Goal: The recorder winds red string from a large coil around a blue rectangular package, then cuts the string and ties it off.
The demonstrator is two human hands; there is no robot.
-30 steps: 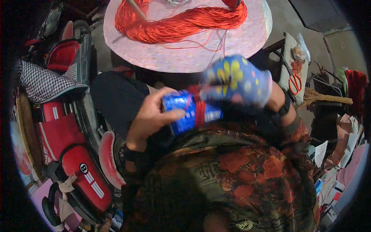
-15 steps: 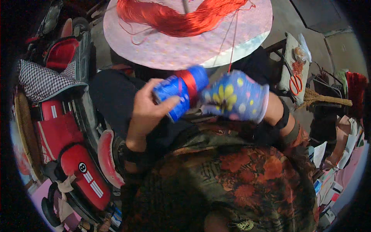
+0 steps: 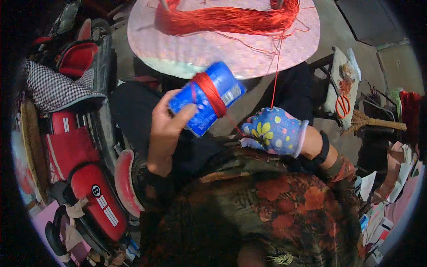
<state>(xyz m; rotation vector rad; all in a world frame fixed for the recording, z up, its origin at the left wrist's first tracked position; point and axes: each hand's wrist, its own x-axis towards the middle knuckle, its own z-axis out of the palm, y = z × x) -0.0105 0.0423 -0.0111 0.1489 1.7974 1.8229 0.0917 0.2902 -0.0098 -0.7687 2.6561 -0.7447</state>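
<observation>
My bare left hand (image 3: 169, 127) grips a blue cylindrical pack (image 3: 222, 80), held tilted above my lap. A band of red thread (image 3: 209, 94) is wound round the pack's middle. My right hand (image 3: 275, 133), in a blue flowered glove, is closed with the red thread passing through its fingers. From that hand one length runs to the pack, and another rises taut to a loose red skein (image 3: 227, 22). The skein lies around upright posts on a round, pink cloth-covered top (image 3: 178, 49) in front of me. Its far part is cut off by the frame's upper edge.
To the left stands a red and black vehicle (image 3: 95, 200) beside a checked cloth (image 3: 58, 86). At right, orange-handled scissors (image 3: 342, 106) rest on a narrow padded bench (image 3: 331, 91), with a straw broom (image 3: 378, 123) beside it. Papers and boxes (image 3: 382, 213) pile up at lower right.
My right hand has drawn down and away from the pack, with thread now stretched between them. The pack has turned slightly in my left hand. The round top and skein appear shifted rightward.
</observation>
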